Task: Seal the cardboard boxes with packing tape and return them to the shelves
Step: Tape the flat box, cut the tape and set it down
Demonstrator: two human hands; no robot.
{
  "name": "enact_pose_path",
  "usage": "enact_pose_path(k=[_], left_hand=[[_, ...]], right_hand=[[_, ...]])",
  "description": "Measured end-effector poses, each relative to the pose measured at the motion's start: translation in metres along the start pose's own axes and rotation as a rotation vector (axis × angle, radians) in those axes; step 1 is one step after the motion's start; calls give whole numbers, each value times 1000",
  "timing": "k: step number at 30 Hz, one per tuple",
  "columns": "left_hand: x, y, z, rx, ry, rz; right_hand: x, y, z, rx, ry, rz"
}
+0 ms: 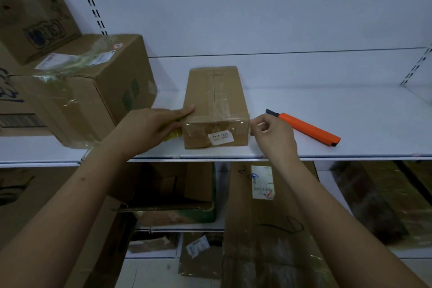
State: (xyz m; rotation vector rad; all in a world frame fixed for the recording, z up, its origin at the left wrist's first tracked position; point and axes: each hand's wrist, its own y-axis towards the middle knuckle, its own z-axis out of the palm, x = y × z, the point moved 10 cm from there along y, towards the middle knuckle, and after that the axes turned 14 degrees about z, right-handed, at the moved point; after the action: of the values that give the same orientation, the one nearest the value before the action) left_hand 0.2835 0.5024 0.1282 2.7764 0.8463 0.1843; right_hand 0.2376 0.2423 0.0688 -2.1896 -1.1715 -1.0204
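Cardboard box (216, 106) is steadied by flat left fingers (184, 111); right fingers (258, 125) pinch clear tape at its corner, likely smoothing it. Cutter (304, 127) lies just beyond them.

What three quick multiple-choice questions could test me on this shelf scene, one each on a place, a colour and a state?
1. Where does the knife lie?
A. on top of the small box
B. on the shelf, right of the small box
C. on the floor

2. What colour is the knife's handle?
A. orange
B. blue
C. green

3. What is the left hand doing?
A. hanging idle
B. holding the knife
C. pressing straight fingers on the small box

Answers:
1 B: it rests on the white shelf, apart from the box and beyond the right hand.
2 A: the body is bright orange with a dark tip.
3 C: its fingers lie flat along the box's top left edge.
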Motion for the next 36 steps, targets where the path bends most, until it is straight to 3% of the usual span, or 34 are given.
enact_pose_path(k=[3,6,9,13,20,22,24,27,30,32,34,36], left_hand=[[7,0,6,0,-104,-35],[8,0,8,-13,-180,-72],[0,4,11,-50,-233,-74],[-9,16,17,-72,-268,-60],[-21,17,19,21,-365,-68],[-25,19,16,31,-429,-94],[-31,27,13,63,-289,-84],[-48,37,15,72,25,63],[-60,39,13,11,128,235],[-62,38,16,23,107,255],[-62,39,18,51,85,226],[-68,41,16,86,88,190]], right_hand=[[0,4,-4,-53,-238,-21],[-8,3,-23,-168,-160,3],[13,-28,-39,-317,48,-284],[38,-49,-31,-339,47,-747],[35,-37,-22,-279,-156,-875],[36,-41,-19,-299,-196,-877],[35,-44,-12,-347,-308,-820],[25,-39,-3,-197,-304,-725],[24,-39,-5,-95,-346,-765],[21,-39,-17,-110,-336,-752],[-2,-14,-40,-223,-351,-560],[-33,18,-52,-245,-585,-328]])
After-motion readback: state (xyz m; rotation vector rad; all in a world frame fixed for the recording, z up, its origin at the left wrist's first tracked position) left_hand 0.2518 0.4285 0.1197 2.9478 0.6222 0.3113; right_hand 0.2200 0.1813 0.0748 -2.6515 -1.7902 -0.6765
